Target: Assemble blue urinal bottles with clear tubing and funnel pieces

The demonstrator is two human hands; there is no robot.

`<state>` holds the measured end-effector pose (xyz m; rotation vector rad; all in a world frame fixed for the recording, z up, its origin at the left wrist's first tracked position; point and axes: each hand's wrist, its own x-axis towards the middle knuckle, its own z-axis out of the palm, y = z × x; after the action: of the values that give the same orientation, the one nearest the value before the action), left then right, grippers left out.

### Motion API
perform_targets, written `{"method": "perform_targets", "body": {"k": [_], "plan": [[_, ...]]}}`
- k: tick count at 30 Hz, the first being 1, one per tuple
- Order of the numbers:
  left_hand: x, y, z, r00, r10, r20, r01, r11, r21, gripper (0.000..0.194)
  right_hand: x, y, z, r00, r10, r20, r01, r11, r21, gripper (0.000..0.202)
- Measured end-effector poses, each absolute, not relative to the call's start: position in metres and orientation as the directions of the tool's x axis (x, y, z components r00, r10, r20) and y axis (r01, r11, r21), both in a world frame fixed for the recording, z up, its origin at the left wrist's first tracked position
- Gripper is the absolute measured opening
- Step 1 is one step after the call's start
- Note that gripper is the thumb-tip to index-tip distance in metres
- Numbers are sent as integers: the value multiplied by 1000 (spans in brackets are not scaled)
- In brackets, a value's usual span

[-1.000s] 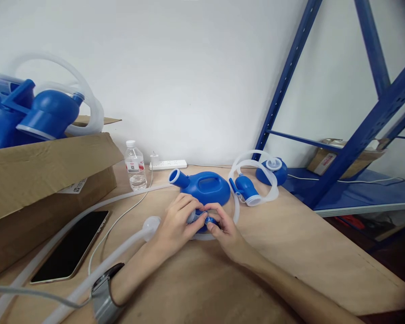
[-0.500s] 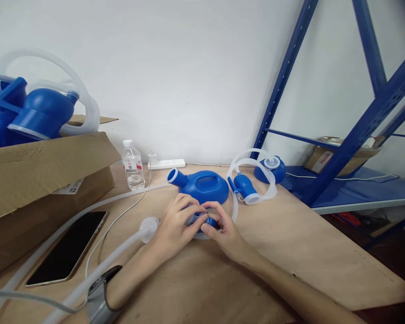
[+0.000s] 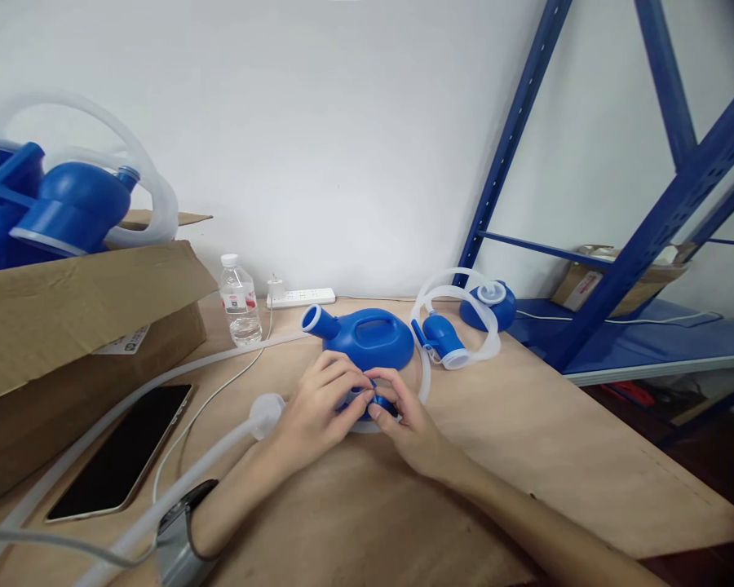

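My left hand (image 3: 327,399) and my right hand (image 3: 409,420) meet at the middle of the table, fingers curled round a small blue part (image 3: 384,401). Fingertips of both hands press on it and hide much of it. Just behind them lies a blue bottle (image 3: 376,338) with a handle opening and a wide spout facing left. A clear tube (image 3: 426,379) curves beside my right hand. To the left of my left hand rests a translucent round cup (image 3: 265,414) on a thick hose.
At the left stand a cardboard box (image 3: 91,285) with blue bottles, a phone (image 3: 126,448) and a water bottle (image 3: 240,302). Behind is a power strip (image 3: 309,297). Smaller blue container (image 3: 444,336) with coiled tube sits right, near a blue rack (image 3: 624,293).
Both hands stay together around the blue part, with only slight shifts of the fingers. The view has moved slightly.
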<state>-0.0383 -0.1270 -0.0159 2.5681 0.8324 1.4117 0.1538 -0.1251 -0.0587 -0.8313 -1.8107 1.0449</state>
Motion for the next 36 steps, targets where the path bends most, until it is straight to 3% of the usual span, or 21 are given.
{"method": "perform_targets", "body": {"k": [8,15,22,32,36], "plan": [[-39,-128,-20,484,461,744,503,-842,194,11,155,-126,-58,-444,794,415,150,523,-839,40],[-34,-126,-29,457,373,808,587,-808,41,15,152,-129,-56,-425,815,394,129,486,-865,40],[-28,-130,-31,488,401,775,677,-735,-46,21,152,-132,-51,-423,836,349,105,428,-898,38],[-21,-135,-21,489,541,684,753,-657,-19,26,156,-130,-53,-405,859,313,179,410,-894,47],[-26,-131,-21,449,567,690,706,-699,116,17,153,-127,-54,-422,857,297,121,377,-918,51]]}}
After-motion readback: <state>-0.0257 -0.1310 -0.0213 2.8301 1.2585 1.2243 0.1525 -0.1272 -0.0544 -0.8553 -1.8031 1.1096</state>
